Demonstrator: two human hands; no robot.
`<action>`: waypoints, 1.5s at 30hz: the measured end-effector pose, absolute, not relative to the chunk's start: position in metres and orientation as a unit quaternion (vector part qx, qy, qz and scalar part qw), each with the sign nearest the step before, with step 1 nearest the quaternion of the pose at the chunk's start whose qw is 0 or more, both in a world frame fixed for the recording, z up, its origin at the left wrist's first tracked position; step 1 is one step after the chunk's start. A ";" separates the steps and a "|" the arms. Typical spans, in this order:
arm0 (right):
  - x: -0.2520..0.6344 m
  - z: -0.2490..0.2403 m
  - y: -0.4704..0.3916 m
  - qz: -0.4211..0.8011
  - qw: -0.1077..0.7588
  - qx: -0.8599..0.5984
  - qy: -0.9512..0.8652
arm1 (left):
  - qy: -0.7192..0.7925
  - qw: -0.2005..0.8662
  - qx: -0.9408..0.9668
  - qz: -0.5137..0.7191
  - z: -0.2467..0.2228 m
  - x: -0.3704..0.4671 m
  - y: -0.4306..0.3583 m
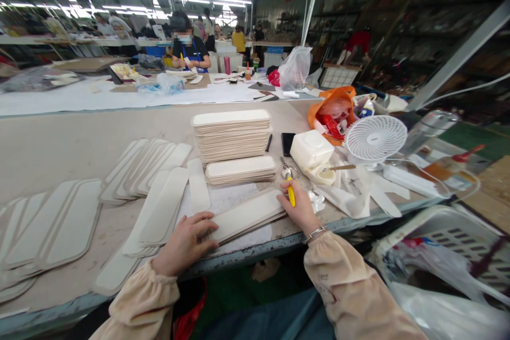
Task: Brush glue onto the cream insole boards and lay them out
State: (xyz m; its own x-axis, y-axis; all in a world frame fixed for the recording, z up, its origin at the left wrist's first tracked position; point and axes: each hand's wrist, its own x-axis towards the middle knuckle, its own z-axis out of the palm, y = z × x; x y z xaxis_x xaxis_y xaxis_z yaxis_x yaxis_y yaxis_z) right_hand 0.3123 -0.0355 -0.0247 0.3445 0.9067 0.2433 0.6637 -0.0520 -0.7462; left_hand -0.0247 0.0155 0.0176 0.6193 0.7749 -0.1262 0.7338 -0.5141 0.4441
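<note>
In the head view, a low stack of long, cream-white panels with rounded corners lies at the table's front edge. My left hand rests against its left end, fingers and thumb apart. At the other end, my right hand is closed around a slim yellow tool, whose exact kind I cannot make out; its fingertips also touch the panels. Behind this stack stand a shorter pile and a tall pile of similar panels. Scissors lie just beyond my right hand.
Fanned panels cover the table's left side. To the right are a white container, a phone, a white fan, an orange bag and a glue bottle. A plastic basket stands below; a co-worker sits opposite.
</note>
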 end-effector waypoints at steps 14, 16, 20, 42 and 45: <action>0.228 -0.015 -0.058 0.073 0.260 -0.549 -0.791 | 0.424 0.231 0.874 0.050 0.016 -0.024 0.017; 0.230 -0.017 -0.060 0.073 0.255 -0.561 -0.784 | 0.426 0.228 0.874 0.043 0.017 -0.023 0.016; 0.249 -0.024 -0.062 0.071 0.280 -0.595 -0.750 | 0.438 0.218 0.872 0.026 0.020 -0.020 0.014; 0.288 -0.015 -0.043 0.266 0.666 -0.573 -0.396 | 0.414 0.229 0.874 0.113 0.008 -0.023 0.013; 0.280 0.000 -0.037 0.300 0.696 -0.515 -0.399 | 0.409 0.240 0.868 0.149 0.011 -0.021 0.011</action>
